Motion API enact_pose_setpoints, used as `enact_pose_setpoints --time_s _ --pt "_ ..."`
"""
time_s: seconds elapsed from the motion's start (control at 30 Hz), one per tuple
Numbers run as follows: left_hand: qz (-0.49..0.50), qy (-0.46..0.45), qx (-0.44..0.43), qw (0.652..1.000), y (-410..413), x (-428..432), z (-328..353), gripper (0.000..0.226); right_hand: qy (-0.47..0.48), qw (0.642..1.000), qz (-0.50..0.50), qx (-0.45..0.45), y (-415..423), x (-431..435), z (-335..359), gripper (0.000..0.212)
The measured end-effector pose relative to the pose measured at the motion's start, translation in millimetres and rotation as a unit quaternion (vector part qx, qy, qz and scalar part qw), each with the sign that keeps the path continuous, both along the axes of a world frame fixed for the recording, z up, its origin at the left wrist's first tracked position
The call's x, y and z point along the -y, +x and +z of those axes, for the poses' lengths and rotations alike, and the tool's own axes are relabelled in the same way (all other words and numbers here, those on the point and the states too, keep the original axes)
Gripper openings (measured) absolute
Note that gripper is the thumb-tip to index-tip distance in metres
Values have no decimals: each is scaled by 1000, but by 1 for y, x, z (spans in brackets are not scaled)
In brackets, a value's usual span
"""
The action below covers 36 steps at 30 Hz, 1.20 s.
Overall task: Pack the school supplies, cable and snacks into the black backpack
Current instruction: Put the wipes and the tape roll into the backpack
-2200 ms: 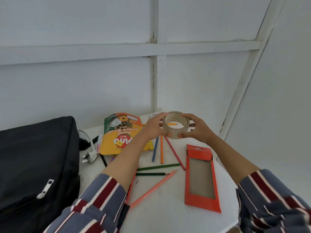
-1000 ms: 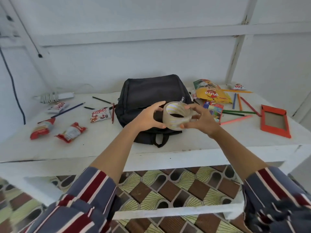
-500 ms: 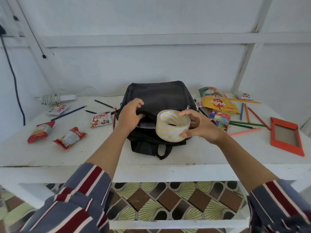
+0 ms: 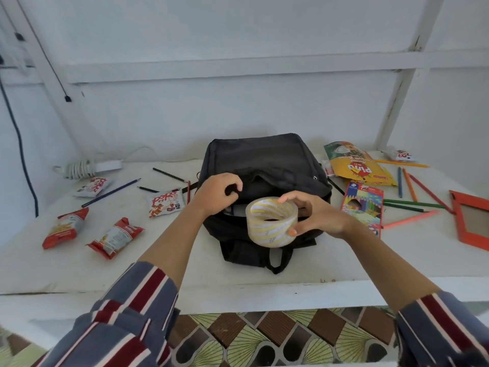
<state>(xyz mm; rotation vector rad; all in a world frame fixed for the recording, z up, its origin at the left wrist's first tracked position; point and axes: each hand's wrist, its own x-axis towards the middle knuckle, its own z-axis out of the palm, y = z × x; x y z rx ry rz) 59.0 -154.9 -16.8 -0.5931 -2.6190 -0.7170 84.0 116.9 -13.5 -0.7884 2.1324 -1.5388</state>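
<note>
The black backpack (image 4: 264, 160) lies in the middle of the white table (image 4: 79, 266), its top opening facing me. My left hand (image 4: 218, 193) grips the upper edge of that opening and holds it apart. My right hand (image 4: 315, 217) holds a roll of clear tape (image 4: 270, 226) just in front of the opening, above the bag's near end. Several snack packets lie at the left, among them a red one (image 4: 64, 227) and a white one (image 4: 165, 202). A white coiled cable (image 4: 82, 166) rests at the back left.
A yellow snack bag (image 4: 357, 165), a coloured pencil box (image 4: 363, 205), loose coloured pencils (image 4: 412, 192) and an orange empty sleeve (image 4: 471, 219) lie at the right. Dark pencils (image 4: 111, 192) lie at the left. A dark cord (image 4: 21, 154) hangs down the left wall.
My view swung from the table's right end to the backpack. My left hand let go of the tape roll and took the bag's opening; my right hand carries the roll alone toward it.
</note>
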Motion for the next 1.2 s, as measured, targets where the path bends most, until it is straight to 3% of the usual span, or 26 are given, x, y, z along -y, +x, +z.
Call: enact_pose_setpoints --time_s 0.17,0.43,0.67,0.8,0.93,1.2 --pt "-38 -109 134 984 -15 10 0 21 -2 1000 -24 -5 -14 16 -6 65" --pt "-55 -163 200 965 -35 14 -7 45 5 999 -47 1 -22 24 -10 67" --pt "-86 -114 174 974 -49 22 12 53 22 998 -56 13 -25 24 -12 67" --pt "-72 -42 189 978 -58 24 38 52 30 997 -75 16 -25 33 -14 68" --pt "-85 12 205 975 -69 24 56 47 10 991 -136 -4 -28 55 -18 67" --pt "-76 38 227 970 -80 20 78 38 7 960 -276 -55 -40 114 -27 55"
